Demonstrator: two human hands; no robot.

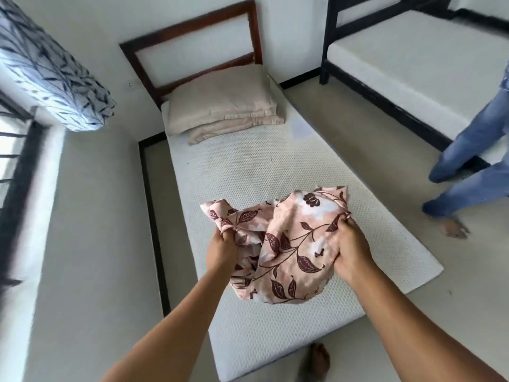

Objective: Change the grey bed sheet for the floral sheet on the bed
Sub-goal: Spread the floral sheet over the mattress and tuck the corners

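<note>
Gripping the floral sheet [286, 244] in both fists, crumpled, above the lower half of the bare mattress [248, 166]; clenching the left hand [221, 249] round a gathered edge on one side and the right hand [349, 249] round a fold on the other, well apart, probably hunting for corners so as to shake the cloth open along the bed; letting the middle sag between the arms, touching the mattress or hanging just above it, impossible to tell which; leaving the two beige pillows [220, 103] stacked at the head end against the wooden headboard [192, 31], likely parked there clear of the spread; seeing no grey sheet anywhere, so judging the stripping done and the laying only beginning

Finding no boxes, baskets or bins; only the dark bed frame [153, 205] cradling the mattress; noting a second bed [413, 64] with a bare mattress to the right, a person's legs in jeans [473, 161] on the floor between the two beds, and a patterned curtain [49, 67] by the window on the left
</note>
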